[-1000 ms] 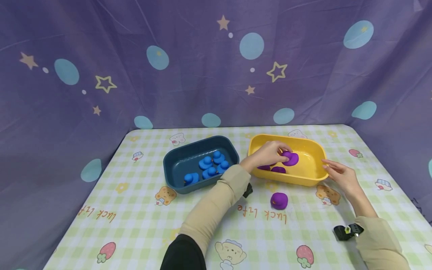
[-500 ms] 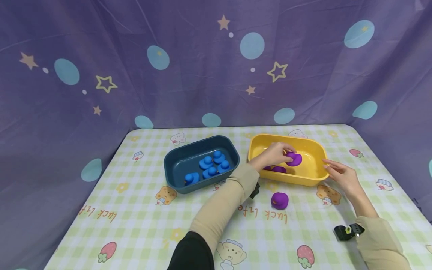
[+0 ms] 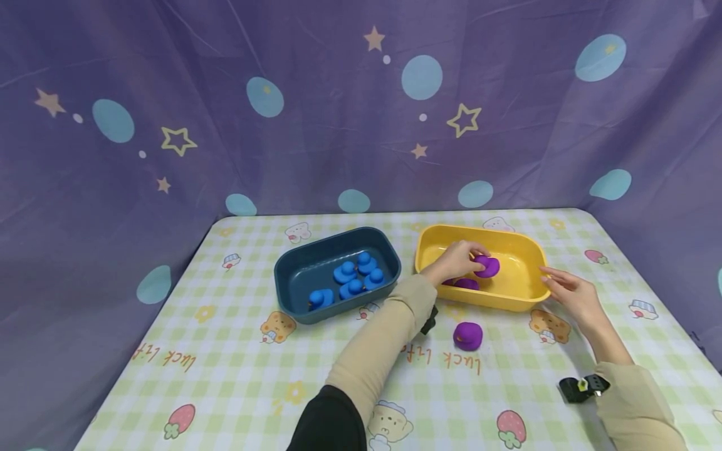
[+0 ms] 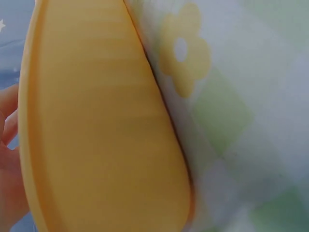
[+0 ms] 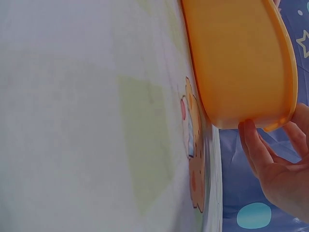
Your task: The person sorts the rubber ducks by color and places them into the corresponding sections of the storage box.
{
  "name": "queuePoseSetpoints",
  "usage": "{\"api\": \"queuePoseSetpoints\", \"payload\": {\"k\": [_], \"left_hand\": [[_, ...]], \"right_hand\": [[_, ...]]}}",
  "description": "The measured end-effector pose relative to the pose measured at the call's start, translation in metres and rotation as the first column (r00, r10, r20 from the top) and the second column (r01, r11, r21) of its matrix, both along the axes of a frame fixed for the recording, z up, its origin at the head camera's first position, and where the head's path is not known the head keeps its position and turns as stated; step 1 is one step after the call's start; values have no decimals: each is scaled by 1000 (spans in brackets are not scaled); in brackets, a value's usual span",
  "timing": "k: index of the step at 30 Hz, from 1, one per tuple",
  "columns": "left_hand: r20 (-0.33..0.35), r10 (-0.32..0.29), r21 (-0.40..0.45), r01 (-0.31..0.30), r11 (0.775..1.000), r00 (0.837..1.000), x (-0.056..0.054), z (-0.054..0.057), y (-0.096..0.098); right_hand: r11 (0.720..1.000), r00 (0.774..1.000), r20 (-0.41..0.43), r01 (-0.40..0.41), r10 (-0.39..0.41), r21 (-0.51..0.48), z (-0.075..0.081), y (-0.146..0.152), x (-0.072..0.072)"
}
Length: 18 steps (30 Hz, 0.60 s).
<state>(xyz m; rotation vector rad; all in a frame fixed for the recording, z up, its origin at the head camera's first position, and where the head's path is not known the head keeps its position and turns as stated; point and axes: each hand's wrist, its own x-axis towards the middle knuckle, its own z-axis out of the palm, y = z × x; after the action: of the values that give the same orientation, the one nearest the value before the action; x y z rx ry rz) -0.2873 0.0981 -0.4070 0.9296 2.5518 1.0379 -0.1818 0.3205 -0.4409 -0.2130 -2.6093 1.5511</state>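
Note:
In the head view, my left hand reaches over the yellow bin and pinches a purple rubber duck inside it. More purple ducks lie below that hand, partly hidden by the hand and the bin's near wall. My right hand touches the bin's right end with fairly straight fingers. The right wrist view shows its fingertips against the outer wall. From the left wrist, only part of my left hand appears beyond the bin's rim; the duck is hidden there.
Another purple duck sits on the checked tablecloth in front of the yellow bin. To the left stands a dark blue bin with several blue rubber ducks in it. A purple patterned curtain hangs behind the table.
My left hand and forearm have shifted right. The pinched duck went slightly right, then a little back left. The right hand keeps its place at the bin's end.

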Motion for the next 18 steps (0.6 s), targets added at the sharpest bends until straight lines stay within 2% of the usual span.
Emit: {"api": "queuePoseSetpoints", "payload": {"k": [8, 12, 15, 18], "left_hand": [[-8, -9, -20, 9, 1000, 1000, -2, -6, -1], [-23, -12, -52, 11, 999, 1000, -2, -7, 0], [-32, -12, -73, 9, 997, 999, 0, -6, 1], [-48, -9, -88, 5, 996, 999, 0, -6, 1]], "right_hand": [[999, 999, -13, 31, -32, -43, -3, 0, 0], [999, 1000, -12, 17, -17, -30, -3, 0, 0], [999, 1000, -29, 5, -6, -33, -18, 11, -8], [998, 999, -31, 9, -11, -56, -25, 13, -11]]}}
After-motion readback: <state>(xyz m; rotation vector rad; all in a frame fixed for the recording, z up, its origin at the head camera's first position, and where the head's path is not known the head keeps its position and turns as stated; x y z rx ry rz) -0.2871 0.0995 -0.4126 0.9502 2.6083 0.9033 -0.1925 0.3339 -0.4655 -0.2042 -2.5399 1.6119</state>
